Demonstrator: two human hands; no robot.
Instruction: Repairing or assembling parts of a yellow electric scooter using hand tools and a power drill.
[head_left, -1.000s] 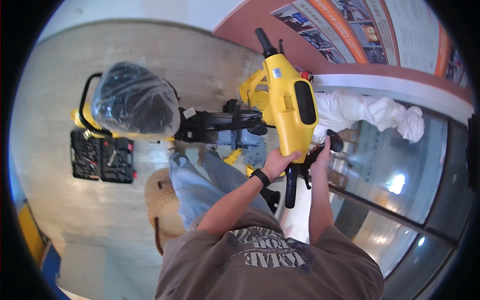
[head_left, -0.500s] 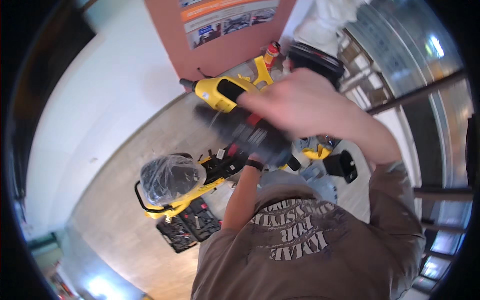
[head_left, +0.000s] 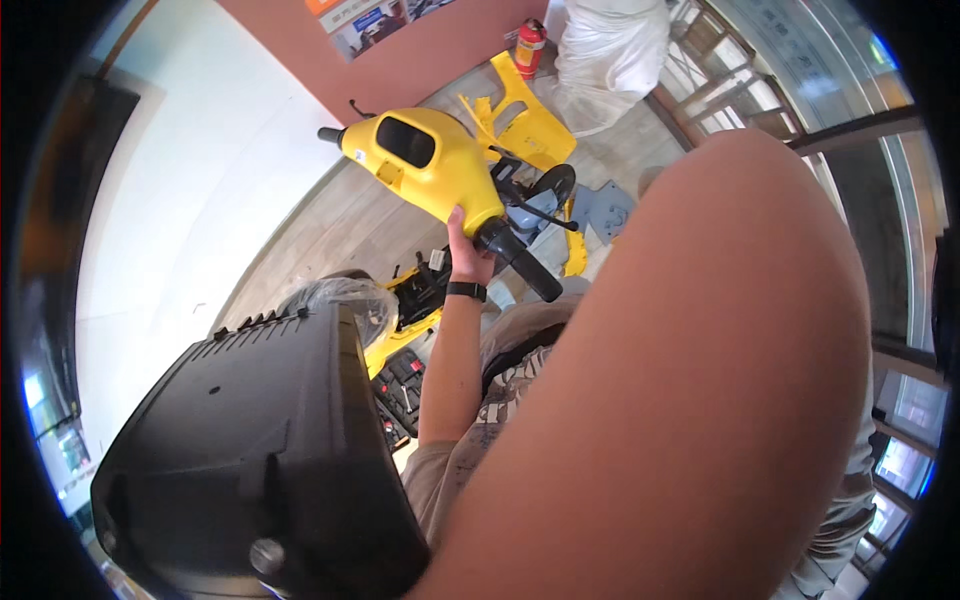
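Note:
My left hand [head_left: 470, 255], with a black band at its wrist, is closed around the lower edge of a yellow scooter handlebar cover [head_left: 430, 150], its thumb on top, just beside the black rubber grip [head_left: 525, 265]. The cover has a dark oval opening in it. Across the right side, very near the camera, runs my bare right arm [head_left: 660, 400], bent at the elbow; the hand itself is out of sight. At lower left, a big black plastic housing [head_left: 270, 440] with a ribbed edge and a screw fills the view, beside the lower end of that arm. Whether my right hand holds it is hidden.
Yellow body panels [head_left: 540, 130] lie beyond the handlebar, near a red fire extinguisher [head_left: 529, 48] and a white sack [head_left: 610, 60]. A plastic-wrapped part [head_left: 360, 305] and a tool case [head_left: 402, 385] show behind the black housing. Windows run along the right.
My right hand has left the handlebar area, and its arm has swung close to the camera. The black housing has come up at lower left. The blurred dark object over my left hand is gone from there.

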